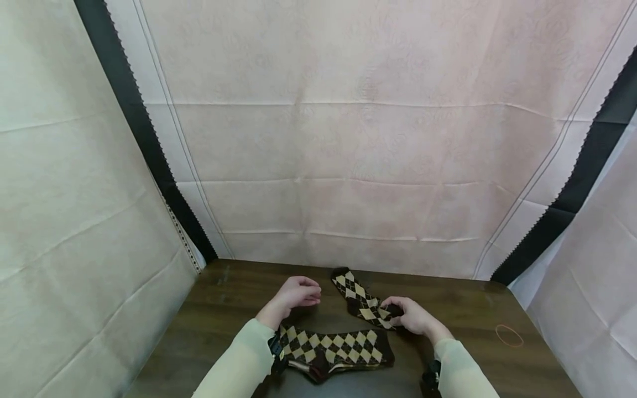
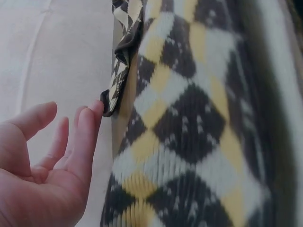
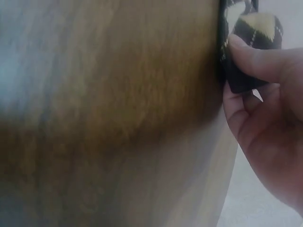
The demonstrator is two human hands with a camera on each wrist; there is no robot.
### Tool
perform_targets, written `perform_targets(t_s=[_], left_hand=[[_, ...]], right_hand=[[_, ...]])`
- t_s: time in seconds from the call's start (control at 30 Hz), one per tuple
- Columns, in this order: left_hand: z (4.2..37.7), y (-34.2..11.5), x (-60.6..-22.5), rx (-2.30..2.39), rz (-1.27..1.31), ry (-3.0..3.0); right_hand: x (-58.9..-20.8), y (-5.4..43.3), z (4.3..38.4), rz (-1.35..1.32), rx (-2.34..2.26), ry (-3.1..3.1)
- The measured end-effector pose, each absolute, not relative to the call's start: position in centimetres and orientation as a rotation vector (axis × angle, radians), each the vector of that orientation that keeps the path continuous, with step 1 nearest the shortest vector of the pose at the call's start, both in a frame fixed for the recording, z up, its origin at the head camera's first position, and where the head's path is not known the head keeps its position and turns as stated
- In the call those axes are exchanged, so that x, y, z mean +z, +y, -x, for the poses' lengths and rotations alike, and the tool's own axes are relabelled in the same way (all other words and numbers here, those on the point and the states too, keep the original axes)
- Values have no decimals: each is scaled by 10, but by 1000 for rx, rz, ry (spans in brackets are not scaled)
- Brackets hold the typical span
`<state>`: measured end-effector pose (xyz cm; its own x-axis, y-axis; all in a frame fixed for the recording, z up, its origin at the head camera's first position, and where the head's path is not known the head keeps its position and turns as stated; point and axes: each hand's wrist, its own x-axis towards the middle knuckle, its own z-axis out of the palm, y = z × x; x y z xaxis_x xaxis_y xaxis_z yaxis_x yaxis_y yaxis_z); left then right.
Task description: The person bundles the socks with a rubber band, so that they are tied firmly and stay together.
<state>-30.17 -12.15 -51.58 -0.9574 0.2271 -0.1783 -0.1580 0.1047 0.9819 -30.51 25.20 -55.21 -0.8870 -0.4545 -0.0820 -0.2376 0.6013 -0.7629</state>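
Two dark socks with a tan and cream diamond pattern lie on the wooden table. The farther sock (image 1: 357, 293) slants across the back of the table, and my right hand (image 1: 408, 316) pinches its near end between thumb and fingers. In the right wrist view the thumb presses on the dark edge of that sock (image 3: 244, 71). Closer to me lies the other sock (image 1: 343, 347), spread sideways with a bend at its lower middle. My left hand (image 1: 298, 293) hovers above and behind its left end, fingers loosely bent and holding nothing.
A thin orange rubber band (image 1: 510, 335) lies on the right part of the table (image 1: 478, 309). Pale fabric panels (image 1: 348, 143) stand behind the table and at both sides, with dark strips (image 1: 149, 143) at the corners.
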Motion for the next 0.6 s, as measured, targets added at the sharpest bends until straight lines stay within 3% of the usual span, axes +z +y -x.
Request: perform_targets(t_s=[0.3,0.6], left_hand=[[305,-109,-521,1933,-68,2083],[303,-105,-524,1928,-26,2165]], right_hand=[[-546,250,304,480,-988,2648],[-548,235,313,581,-1031,2645]])
